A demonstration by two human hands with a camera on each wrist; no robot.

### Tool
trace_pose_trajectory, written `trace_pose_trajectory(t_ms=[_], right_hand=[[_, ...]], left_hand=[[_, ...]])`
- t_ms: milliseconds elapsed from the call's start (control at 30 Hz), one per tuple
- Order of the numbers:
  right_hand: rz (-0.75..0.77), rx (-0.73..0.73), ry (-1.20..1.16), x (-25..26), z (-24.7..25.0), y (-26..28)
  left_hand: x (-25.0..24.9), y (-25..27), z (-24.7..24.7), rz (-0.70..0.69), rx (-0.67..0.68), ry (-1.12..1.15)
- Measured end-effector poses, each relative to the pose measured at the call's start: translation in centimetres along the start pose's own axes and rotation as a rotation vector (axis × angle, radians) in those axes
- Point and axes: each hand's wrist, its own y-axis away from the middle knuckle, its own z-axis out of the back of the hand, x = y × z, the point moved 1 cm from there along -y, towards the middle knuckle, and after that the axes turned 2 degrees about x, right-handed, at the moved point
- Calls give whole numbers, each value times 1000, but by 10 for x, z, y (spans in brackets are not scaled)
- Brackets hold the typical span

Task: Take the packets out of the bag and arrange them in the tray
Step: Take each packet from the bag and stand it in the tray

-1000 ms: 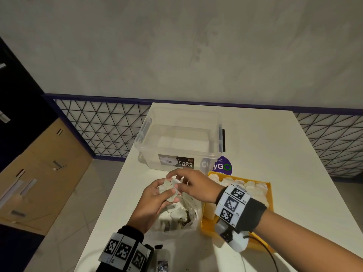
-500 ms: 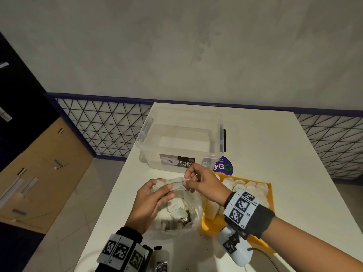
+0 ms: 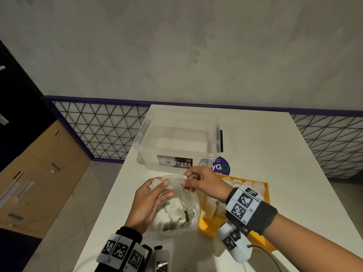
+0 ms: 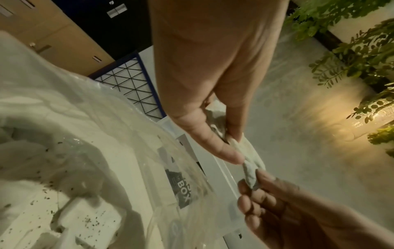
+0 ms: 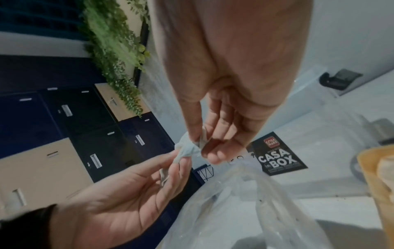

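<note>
Above the bag (image 3: 176, 213), both hands pinch one packet (image 3: 172, 181).

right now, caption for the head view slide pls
Both hands, left and right, pinch one packet above the open bag, yellow tray alongside.

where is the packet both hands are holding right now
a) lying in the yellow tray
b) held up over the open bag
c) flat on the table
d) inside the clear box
b: the left hand and right hand pinch the packet between them above the bag.
</note>
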Motion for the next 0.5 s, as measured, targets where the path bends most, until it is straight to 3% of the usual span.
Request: trace_pose_trajectory(t_ms=[133, 367, 500], right_hand=[[56, -123, 68, 10, 7, 2], [71, -129, 259, 23, 29, 19], [8, -140, 396, 14, 50, 33]], left_hand=[[6, -1, 4, 13, -11, 13], [9, 0, 5, 69, 9, 119], [12, 2, 6, 87, 52, 92]])
